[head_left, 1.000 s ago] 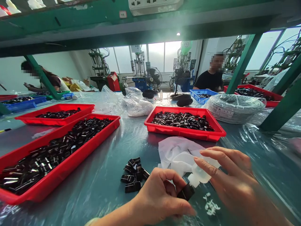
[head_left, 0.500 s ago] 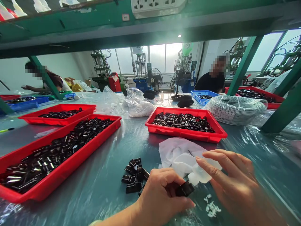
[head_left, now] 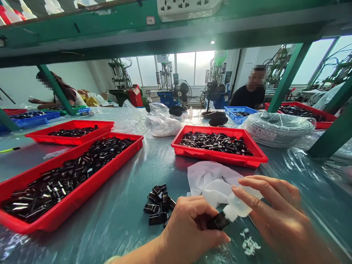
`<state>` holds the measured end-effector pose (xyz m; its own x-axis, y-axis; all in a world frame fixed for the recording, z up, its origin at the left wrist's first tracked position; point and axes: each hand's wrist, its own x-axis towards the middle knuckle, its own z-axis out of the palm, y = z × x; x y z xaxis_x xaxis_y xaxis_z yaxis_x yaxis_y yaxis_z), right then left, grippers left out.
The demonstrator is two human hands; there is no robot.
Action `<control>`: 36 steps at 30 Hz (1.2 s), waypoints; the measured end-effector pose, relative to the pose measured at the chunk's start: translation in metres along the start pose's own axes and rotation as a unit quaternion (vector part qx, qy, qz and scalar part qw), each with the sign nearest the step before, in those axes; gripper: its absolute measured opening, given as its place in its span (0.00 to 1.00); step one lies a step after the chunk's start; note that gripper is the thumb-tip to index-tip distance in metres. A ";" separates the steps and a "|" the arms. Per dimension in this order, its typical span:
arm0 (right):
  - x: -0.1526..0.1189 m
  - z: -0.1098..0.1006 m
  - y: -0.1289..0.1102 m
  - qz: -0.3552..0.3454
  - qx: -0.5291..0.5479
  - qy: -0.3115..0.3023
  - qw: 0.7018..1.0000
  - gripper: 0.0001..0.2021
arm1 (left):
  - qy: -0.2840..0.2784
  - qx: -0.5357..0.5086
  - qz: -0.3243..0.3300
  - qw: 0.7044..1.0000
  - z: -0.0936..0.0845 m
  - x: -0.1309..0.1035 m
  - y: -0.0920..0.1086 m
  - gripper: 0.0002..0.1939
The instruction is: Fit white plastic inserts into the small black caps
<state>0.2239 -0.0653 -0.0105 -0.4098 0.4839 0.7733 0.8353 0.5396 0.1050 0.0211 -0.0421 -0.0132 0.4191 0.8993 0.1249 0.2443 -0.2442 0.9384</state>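
Note:
Between the thumb and curled fingers of my left hand [head_left: 192,227] is a black plastic piece [head_left: 218,221]. A whitish translucent bottle [head_left: 240,205] lies under the fingers of my right hand [head_left: 275,209], its white cap end touching the black piece. The right fingers are bent over the bottle, and their grip underneath is partly hidden. Behind it a white translucent sheet [head_left: 202,176] rests on the table. Several loose black pieces [head_left: 157,219] lie left of my left hand. Small white scraps [head_left: 250,245] are on the table below the bottle.
Red trays of black pieces stand at the left [head_left: 104,174], further back left [head_left: 35,137] and ahead [head_left: 217,158]. A coil of wire [head_left: 277,128] sits at the right, by a green post [head_left: 330,135]. A green shelf [head_left: 110,36] crosses overhead. Two people are across the table.
The bottle's cap end has come nearer to the black piece and now meets it. Both hands keep nearly the same pose, and the whole view has shifted slightly.

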 end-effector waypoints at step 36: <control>0.004 -0.008 -0.009 0.015 -0.037 -0.011 0.999 0.13 | -0.006 0.003 -0.036 0.999 0.004 -0.003 0.000 0.12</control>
<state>0.2178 -0.0743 -0.0034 -0.3915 0.5144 0.7630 0.8718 0.4727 0.1286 0.0231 -0.0460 -0.0150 0.4103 0.9103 0.0539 0.2785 -0.1814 0.9431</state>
